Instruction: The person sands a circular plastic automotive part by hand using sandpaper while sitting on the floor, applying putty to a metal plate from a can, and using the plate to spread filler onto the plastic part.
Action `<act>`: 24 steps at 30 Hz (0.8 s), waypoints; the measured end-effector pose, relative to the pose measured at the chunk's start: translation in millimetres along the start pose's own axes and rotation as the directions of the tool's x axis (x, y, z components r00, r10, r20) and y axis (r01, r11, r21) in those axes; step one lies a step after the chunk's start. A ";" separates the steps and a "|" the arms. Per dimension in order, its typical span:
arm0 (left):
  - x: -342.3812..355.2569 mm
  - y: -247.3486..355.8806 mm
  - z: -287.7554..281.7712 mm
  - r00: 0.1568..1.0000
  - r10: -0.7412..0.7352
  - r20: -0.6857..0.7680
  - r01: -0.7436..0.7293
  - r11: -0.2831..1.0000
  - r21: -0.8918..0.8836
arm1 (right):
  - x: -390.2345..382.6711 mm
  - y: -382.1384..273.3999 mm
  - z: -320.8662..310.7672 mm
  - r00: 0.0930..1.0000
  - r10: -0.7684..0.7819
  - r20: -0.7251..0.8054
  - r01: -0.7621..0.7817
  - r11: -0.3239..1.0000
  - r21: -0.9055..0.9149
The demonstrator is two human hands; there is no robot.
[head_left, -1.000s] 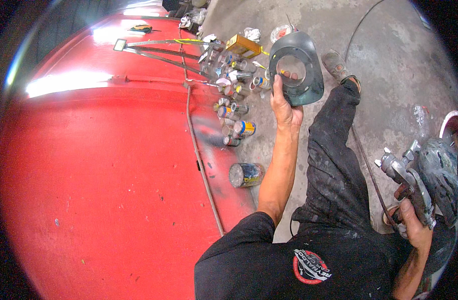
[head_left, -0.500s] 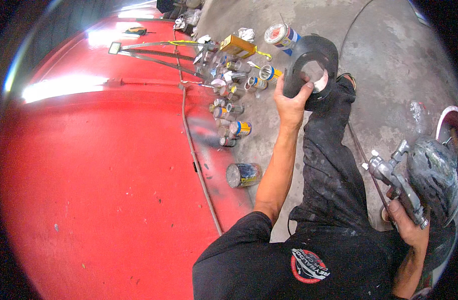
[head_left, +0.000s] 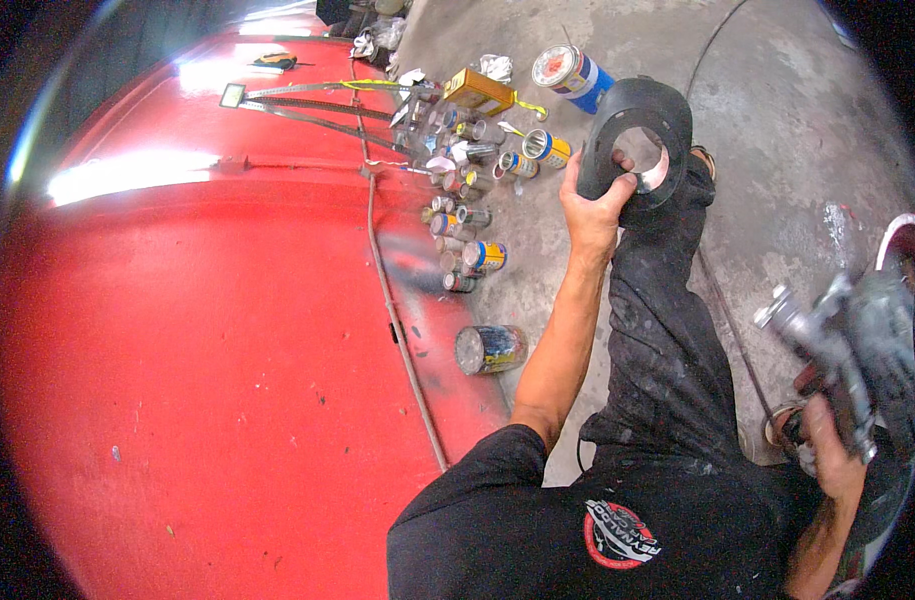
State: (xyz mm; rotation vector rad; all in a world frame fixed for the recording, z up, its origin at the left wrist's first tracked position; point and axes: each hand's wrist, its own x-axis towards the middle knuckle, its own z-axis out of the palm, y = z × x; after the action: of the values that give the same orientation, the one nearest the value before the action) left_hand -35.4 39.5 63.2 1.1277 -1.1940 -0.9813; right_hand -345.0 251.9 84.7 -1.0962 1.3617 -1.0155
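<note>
My left hand [head_left: 595, 215] grips a black ring-shaped plastic part [head_left: 647, 100] by its near edge, with the thumb at the opening. The ring is held up above my left leg, and the floor and some fingers show through its hole. At the right, my right hand [head_left: 827, 448] is wrapped round the handle of a metal spray gun [head_left: 822, 345], which is blurred by motion. Its nozzle end points up and to the left. Close beside the gun is a rounded grey thing [head_left: 882, 325]; whether it is attached cannot be made out.
A large red painted panel [head_left: 207, 370] fills the left. Along its edge stand several paint cans [head_left: 485, 257], a dark-stained can [head_left: 490, 349] and a yellow rectangular tin [head_left: 479, 92]. Beyond is a blue-and-white can [head_left: 572, 75]. A dark hose [head_left: 722, 300] runs across the concrete floor.
The spray gun has moved to the right and blurred. The black ring has shifted slightly right and turned, showing more of its opening. Both hands keep their holds.
</note>
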 end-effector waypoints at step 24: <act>8.1 16.0 -48.3 0.798 0.562 0.217 -0.513 0.444 0.735 | 5.6 11.7 -13.5 0.971 0.186 -0.147 -0.173 0.980 0.102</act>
State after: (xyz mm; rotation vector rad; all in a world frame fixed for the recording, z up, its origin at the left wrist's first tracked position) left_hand 13.4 40.8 79.7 1.2531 -1.8569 0.1379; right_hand -359.4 248.9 73.1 -0.8251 1.4972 -1.0339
